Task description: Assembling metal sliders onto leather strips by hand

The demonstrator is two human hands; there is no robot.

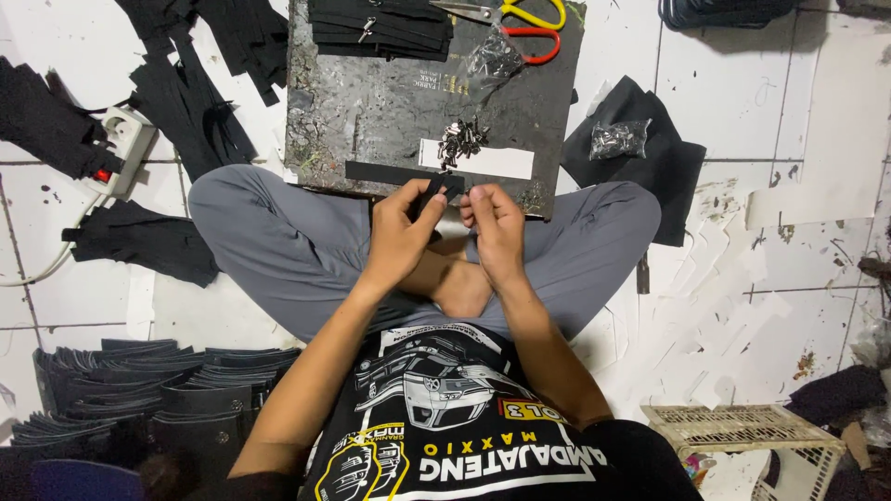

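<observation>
Zipper tape [436,190]: black, pinched w/ our left hand [401,234]; right hand [495,225] pinching sth tiny, unclear. Risk: tape slips, grip's shallow.

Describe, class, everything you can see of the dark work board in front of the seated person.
The dark rectangular work board lies flat on the white tiled floor, its near edge against the person's crossed legs. Its surface looks worn, scratched and speckled. On it rest a stack of black strips, yellow- and red-handled scissors, a clear bag of small metal parts, a loose pile of metal parts, a white strip and a black strip.
</observation>
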